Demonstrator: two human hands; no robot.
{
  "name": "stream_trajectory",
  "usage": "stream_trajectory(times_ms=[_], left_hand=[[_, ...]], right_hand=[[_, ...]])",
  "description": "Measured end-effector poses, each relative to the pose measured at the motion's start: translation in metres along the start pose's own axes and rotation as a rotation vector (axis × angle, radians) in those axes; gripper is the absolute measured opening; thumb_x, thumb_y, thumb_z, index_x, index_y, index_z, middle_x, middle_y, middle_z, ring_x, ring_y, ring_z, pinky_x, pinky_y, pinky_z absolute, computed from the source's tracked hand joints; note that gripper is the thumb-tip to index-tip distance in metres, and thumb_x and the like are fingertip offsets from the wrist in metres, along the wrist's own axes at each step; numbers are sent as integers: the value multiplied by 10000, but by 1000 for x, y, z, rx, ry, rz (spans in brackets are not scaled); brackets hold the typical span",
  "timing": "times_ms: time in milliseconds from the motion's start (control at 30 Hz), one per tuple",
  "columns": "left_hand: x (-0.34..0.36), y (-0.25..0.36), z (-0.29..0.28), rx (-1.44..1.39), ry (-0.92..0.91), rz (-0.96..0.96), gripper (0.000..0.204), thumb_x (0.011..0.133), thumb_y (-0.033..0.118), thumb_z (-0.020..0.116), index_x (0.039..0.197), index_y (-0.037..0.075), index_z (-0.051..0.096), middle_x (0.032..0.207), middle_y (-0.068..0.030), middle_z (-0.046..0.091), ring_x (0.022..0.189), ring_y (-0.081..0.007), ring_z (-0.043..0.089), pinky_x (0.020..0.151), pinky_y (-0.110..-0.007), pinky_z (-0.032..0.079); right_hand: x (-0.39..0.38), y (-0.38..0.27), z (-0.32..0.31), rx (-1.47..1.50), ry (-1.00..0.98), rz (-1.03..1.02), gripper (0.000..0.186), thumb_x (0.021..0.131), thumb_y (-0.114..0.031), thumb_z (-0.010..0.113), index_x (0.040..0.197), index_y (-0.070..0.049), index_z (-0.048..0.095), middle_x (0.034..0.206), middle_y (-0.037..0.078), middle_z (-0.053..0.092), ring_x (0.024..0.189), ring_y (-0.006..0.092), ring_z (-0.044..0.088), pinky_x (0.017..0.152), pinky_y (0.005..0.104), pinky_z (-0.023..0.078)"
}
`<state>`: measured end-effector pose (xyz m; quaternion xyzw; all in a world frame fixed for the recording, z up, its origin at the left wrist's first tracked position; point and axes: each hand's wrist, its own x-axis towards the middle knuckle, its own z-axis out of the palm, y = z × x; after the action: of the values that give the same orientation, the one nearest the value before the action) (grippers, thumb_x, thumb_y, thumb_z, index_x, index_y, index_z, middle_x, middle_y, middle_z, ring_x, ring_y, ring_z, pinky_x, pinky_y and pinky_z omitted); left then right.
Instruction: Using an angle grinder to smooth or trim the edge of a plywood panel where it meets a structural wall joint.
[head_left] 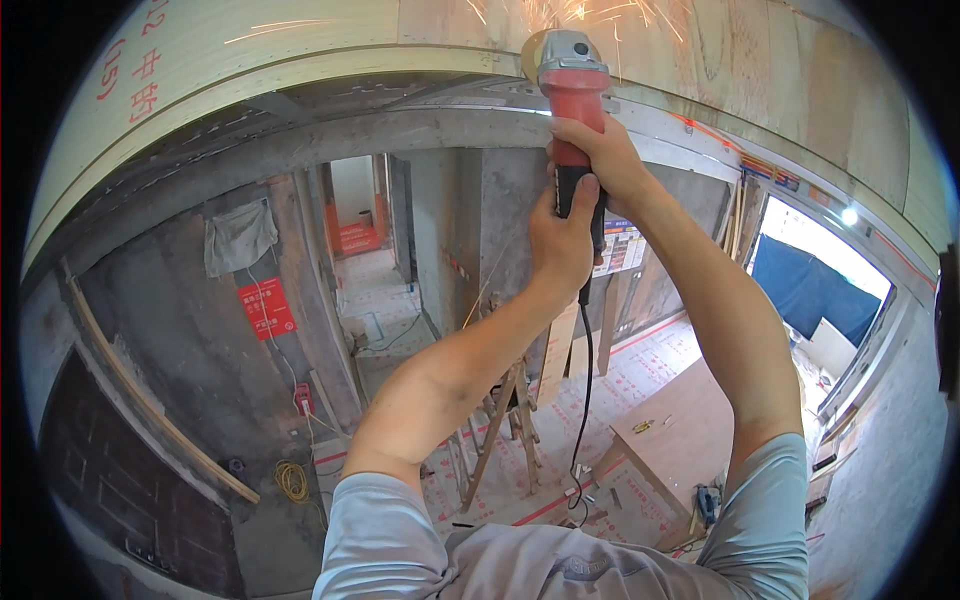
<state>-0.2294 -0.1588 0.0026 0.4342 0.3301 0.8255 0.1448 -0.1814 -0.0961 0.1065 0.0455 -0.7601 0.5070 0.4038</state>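
Overhead, a red and grey angle grinder (577, 85) is raised against pale plywood boards (740, 60) at the ceiling. Sparks spray from its disc side at the top. My right hand (620, 168) wraps round the red body, just below the metal head. Lower down, my left hand (562, 242) grips the black rear handle, thumb lying along it. From the handle's end a black power cord (586, 360) hangs toward the floor. Where the disc meets the wood is partly hidden by the grinder's head.
Below stand a wooden stepladder (525, 425) and a plywood worktable (670, 420) with a blue-grey power tool (708, 503) on it. A yellow cord coil (292, 482) lies near the dark door (130, 490). Orange conduits (710, 133) run along the ceiling at right.
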Motion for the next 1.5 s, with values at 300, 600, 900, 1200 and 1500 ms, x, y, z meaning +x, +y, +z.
stream_trajectory(times_ms=[300,600,900,1200,1500], left_hand=[[-3,11,-9,1,43,61,563,951,586,665,1033,35,585,709,-30,586,494,-121,575,391,-281,449],[-1,21,-20,7,52,60,586,929,614,677,1004,42,570,723,-62,611,512,-161,601,404,-287,452],[-4,15,-19,69,29,10,565,943,597,669,976,41,569,704,-49,600,491,-138,578,398,-278,440],[-3,21,-13,130,22,2,603,915,628,685,972,40,561,702,-44,598,484,-138,577,390,-278,443],[-2,19,-20,79,66,47,597,915,623,688,999,43,572,691,-43,601,482,-140,583,393,-276,446]], right_hand=[[3,-7,16,-2,-55,-37,347,875,-320,767,1014,-49,601,828,50,644,705,149,624,636,322,525],[12,-5,27,-23,-63,-82,331,903,-333,743,989,-48,597,814,65,635,675,171,645,615,319,540],[2,2,22,82,31,3,335,889,-297,750,1046,-49,590,815,70,647,687,183,644,613,333,531],[4,3,9,112,24,24,326,909,-320,737,1017,-41,608,832,68,655,683,191,654,638,341,556],[5,0,24,66,-8,-21,338,897,-326,747,1004,-38,606,820,74,651,676,186,654,618,337,547]])
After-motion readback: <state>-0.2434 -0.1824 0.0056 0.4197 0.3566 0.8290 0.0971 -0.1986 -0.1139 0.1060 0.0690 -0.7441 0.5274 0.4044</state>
